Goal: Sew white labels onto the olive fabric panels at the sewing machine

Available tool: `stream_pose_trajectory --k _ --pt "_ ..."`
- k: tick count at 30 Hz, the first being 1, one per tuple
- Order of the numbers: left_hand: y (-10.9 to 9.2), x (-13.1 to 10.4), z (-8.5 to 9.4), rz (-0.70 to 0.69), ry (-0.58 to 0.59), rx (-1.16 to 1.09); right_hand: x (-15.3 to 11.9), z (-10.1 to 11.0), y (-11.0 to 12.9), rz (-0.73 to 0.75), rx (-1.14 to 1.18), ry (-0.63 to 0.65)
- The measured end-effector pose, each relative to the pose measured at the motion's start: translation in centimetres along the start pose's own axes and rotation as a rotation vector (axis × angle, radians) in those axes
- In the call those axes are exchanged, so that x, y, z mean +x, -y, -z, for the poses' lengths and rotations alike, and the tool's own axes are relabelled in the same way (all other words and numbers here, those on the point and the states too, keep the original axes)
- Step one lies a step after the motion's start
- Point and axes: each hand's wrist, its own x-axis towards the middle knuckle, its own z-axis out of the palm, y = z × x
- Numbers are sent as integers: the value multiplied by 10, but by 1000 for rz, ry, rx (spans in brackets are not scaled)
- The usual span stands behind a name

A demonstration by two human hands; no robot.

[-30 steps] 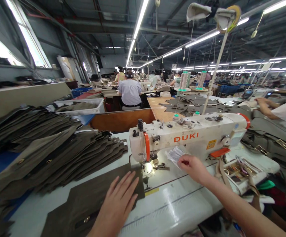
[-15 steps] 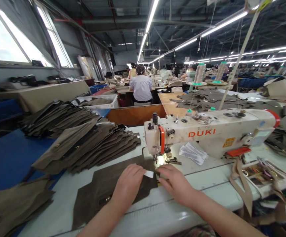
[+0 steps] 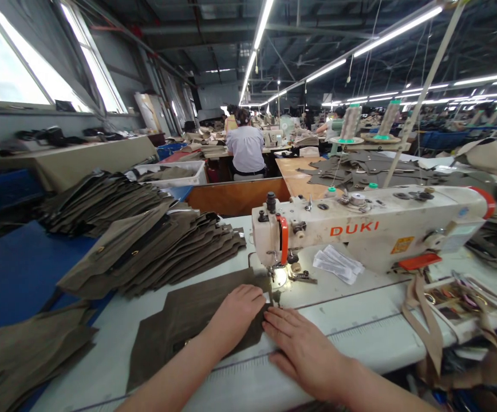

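A dark olive fabric piece lies flat on the pale machine table, its right edge near the lit needle area of the white sewing machine. My left hand rests on that fabric with fingers bent together; a bit of white label shows at its fingertips, and the grip underneath is hidden. My right hand lies with outstretched fingers at the fabric's right edge, fingertips touching it, just in front of the needle area.
Stacked olive pieces lie to the left, with more fabric at lower left. White labels sit on the machine bed. A tray of small tools and tan straps are at right. A person sits ahead.
My right hand has moved down and flattened at the fabric edge. My left hand has shifted slightly right, over the white label, which is now mostly covered.
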Motion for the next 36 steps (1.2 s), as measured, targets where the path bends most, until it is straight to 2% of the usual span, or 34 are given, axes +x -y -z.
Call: stream_pose_trajectory --k 4,10,27,33,36 --pt "-3 3 -4 37 -5 -3 -3 -2 3 12 -6 -14" --pt "-5 3 -9 15 -59 -17 -3 -2 3 -6 3 -24" --pt "-7 2 -14 49 -30 25 -4 -10 1 13 4 -58" --pt "-9 -2 -14 35 -31 43 8 2 -15 -30 52 -168" --pt "-11 -5 -11 25 -31 36 22 12 -28 -65 -4 -180"
